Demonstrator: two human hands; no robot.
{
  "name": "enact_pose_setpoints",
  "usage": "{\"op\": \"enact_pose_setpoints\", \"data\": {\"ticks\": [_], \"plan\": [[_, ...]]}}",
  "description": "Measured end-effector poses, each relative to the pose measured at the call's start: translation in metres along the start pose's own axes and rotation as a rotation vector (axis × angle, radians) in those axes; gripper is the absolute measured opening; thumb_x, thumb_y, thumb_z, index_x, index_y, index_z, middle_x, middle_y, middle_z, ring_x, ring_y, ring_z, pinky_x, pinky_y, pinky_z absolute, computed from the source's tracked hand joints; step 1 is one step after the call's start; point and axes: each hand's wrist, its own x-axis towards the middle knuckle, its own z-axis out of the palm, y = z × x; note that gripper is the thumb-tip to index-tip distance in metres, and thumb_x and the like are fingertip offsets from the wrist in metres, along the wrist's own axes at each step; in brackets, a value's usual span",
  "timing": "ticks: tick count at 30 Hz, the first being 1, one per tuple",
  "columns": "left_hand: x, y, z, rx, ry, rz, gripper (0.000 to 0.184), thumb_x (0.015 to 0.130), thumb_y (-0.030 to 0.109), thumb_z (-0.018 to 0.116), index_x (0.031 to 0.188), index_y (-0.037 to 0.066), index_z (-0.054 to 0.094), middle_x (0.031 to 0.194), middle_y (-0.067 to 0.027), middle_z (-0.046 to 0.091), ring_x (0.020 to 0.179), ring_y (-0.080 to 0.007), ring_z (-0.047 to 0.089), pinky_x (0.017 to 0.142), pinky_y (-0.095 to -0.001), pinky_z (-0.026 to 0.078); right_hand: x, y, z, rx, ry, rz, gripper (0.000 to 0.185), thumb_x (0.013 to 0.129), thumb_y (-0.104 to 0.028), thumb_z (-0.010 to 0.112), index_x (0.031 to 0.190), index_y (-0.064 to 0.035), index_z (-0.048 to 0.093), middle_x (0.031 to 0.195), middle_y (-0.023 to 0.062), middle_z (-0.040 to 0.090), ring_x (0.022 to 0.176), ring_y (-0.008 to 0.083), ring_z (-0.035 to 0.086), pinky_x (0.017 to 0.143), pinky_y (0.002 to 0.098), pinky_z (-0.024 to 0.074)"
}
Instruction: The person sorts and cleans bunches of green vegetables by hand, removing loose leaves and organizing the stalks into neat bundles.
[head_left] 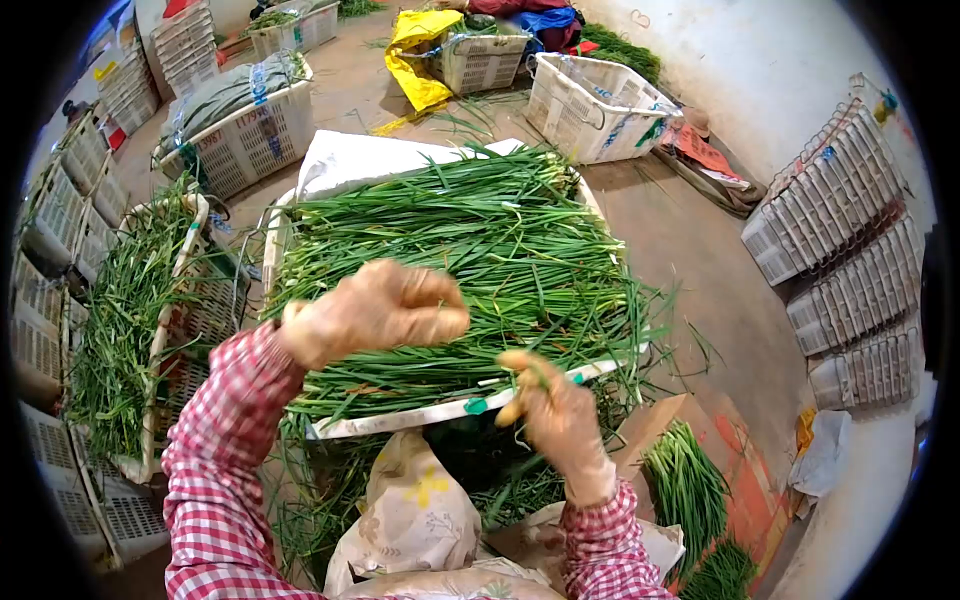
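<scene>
A large white crate (470, 407) in front of me is heaped with long green garlic chives (470, 255), their pale ends mostly to the right. Over the near left part of the heap is my left hand (380, 312), in a tan glove, its fingers curled together and slightly blurred. What it holds, if anything, is hidden. My right hand (555, 415), gloved too, is above the crate's near rim with thumb and fingers pinched. Something thin and greenish may be between them, but I cannot make it out. Loose leaves hang below the rim.
At my lower right lies a bundle of chives (687, 470) by a reddish board (750, 465). A crate of loose leaves (130, 320) stands left. Stacked crates (830, 200) line the right wall. Farther back are a white crate (600, 115) and a person's sleeve (500, 6).
</scene>
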Motion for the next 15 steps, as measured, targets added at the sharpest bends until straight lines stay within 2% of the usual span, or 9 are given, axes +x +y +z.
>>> {"op": "enact_pose_setpoints", "data": {"ticks": [1, 3, 4, 5, 7, 8, 11, 12, 15], "plan": [[0.025, -0.019, -0.003, 0.117, 0.038, -0.153, 0.058, 0.083, 0.044, 0.068, 0.123, 0.003, 0.056, 0.093, -0.0122, 0.069, 0.083, -0.024, 0.067, 0.074, -0.0332, 0.053, 0.015, 0.033, -0.002, -0.258, 0.203, -0.084, 0.032, 0.094, -0.022, 0.056, 0.121, -0.0054, 0.056, 0.09, 0.0113, 0.069, 0.075, 0.0198, 0.068, 0.064, 0.0309, 0.053], [0.072, -0.078, -0.002, 0.387, 0.177, -0.101, 0.079, 0.078, 0.052, 0.069, 0.137, 0.007, 0.042, 0.118, -0.0202, 0.061, 0.108, -0.0301, 0.06, 0.092, -0.0391, 0.048, 0.03, 0.093, -0.014, -0.766, 0.479, -0.205, 0.035, 0.092, -0.024, 0.057, 0.122, -0.0057, 0.056, 0.09, 0.0137, 0.068, 0.075, 0.0265, 0.066, 0.065, 0.0361, 0.0529], [0.095, -0.099, -0.003, 0.569, 0.17, -0.091, 0.095, 0.073, 0.056, 0.071, 0.144, 0.008, 0.031, 0.139, -0.0224, 0.043, 0.132, -0.0318, 0.039, 0.107, -0.042, 0.033, 0.036, 0.105, -0.015, -0.818, 0.495, -0.156, 0.041, 0.088, -0.026, 0.061, 0.123, -0.0052, 0.054, 0.089, 0.015, 0.066, 0.078, 0.0321, 0.064, 0.068, 0.039, 0.052], [0.118, -0.116, -0.004, 0.737, 0.172, -0.04, 0.107, 0.07, 0.058, 0.072, 0.147, 0.005, 0.02, 0.147, -0.0215, 0.029, 0.139, -0.0319, 0.026, 0.113, -0.043, 0.022, 0.038, 0.113, -0.012, -0.919, 0.522, -0.18, 0.047, 0.086, -0.022, 0.063, 0.128, -0.0051, 0.051, 0.087, 0.0117, 0.066, 0.078, 0.0294, 0.063, 0.069, 0.0375, 0.0511], [0.15, -0.128, -0.01, 0.92, 0.234, -0.071, 0.112, 0.069, 0.058, 0.072, 0.147, 0.002, 0.014, 0.151, -0.0209, 0.021, 0.141, -0.0325, 0.02, 0.115, -0.0442, 0.016, 0.04, 0.127, -0.005, -0.803, 0.503, -0.236, 0.052, 0.083, -0.016, 0.065, 0.131, -0.0062, 0.049, 0.085, 0.0087, 0.064, 0.076, 0.0262, 0.061, 0.069, 0.0362, 0.0504], [0.166, -0.141, -0.01, 0.859, 0.322, -0.053, 0.11, 0.071, 0.059, 0.069, 0.147, 0.002, 0.013, 0.151, -0.0215, 0.02, 0.142, -0.0325, 0.017, 0.115, -0.0446, 0.014, 0.043, 0.132, -0.001, -0.801, 0.506, -0.322, 0.054, 0.081, -0.012, 0.065, 0.132, -0.0066, 0.049, 0.084, 0.0072, 0.064, 0.076, 0.0236, 0.059, 0.067, 0.0356, 0.0498], [0.184, -0.16, 0.006, 0.855, 0.534, 0.0, 0.103, 0.079, 0.062, 0.059, 0.148, 0.002, 0.01, 0.153, -0.0221, 0.014, 0.143, -0.0336, 0.009, 0.115, -0.0484, 0.008, 0.046, 0.15, -0.002, -0.872, 0.346, -0.3, 0.04, 0.084, -0.015, 0.062, 0.123, -0.0054, 0.058, 0.08, 0.0083, 0.064, 0.07, 0.025, 0.06, 0.064, 0.0357, 0.0492], [0.194, -0.162, 0.008, 0.852, 0.522, -0.13, 0.1, 0.082, 0.063, 0.053, 0.148, 0.002, 0.01, 0.153, -0.0226, 0.012, 0.143, -0.0341, 0.007, 0.115, -0.0499, 0.006, 0.051, 0.153, 0.002, -0.831, 0.432, -0.422, 0.034, 0.087, -0.019, 0.06, 0.117, -0.0042, 0.062, 0.085, 0.011, 0.066, 0.069, 0.0259, 0.061, 0.062, 0.0367, 0.049], [0.216, -0.188, 0.018, 0.606, 0.455, -0.435, 0.093, 0.088, 0.065, 0.04, 0.149, 0.003, 0.007, 0.154, -0.0235, 0.006, 0.144, -0.0356, 0.004, 0.113, -0.0534, 0.003, 0.052, 0.159, 0.002, -0.679, 0.443, -0.472, 0.032, 0.089, -0.023, 0.058, 0.111, 0.0006, 0.062, 0.098, 0.0151, 0.068, 0.074, 0.0272, 0.063, 0.067, 0.0369, 0.0508]]}}
